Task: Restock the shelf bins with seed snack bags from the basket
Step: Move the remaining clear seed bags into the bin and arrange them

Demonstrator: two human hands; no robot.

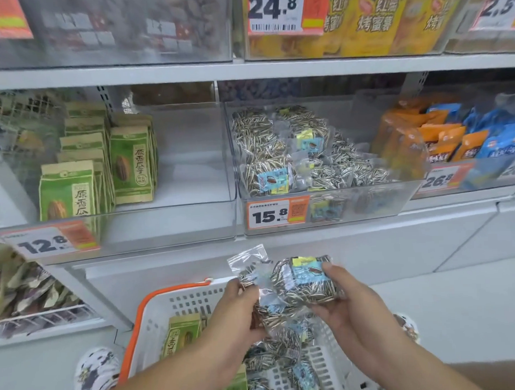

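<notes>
While the basket (155, 312) sits below, both hands — left hand (237, 306), right hand (346, 296) — clutch seed bags (300, 283).

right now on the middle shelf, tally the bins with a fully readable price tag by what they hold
bin of green paper seed bags: 1
bin of clear sunflower seed bags: 1
bin of orange and blue packets: 1
total: 3

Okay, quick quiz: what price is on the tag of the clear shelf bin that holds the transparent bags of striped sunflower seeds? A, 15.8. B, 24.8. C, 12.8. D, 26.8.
A: the orange-and-white price tag reading 15.8 sits on the front of the clear plastic bin holding the transparent bags of striped sunflower seeds, like those both hands hold above the white basket.
</notes>
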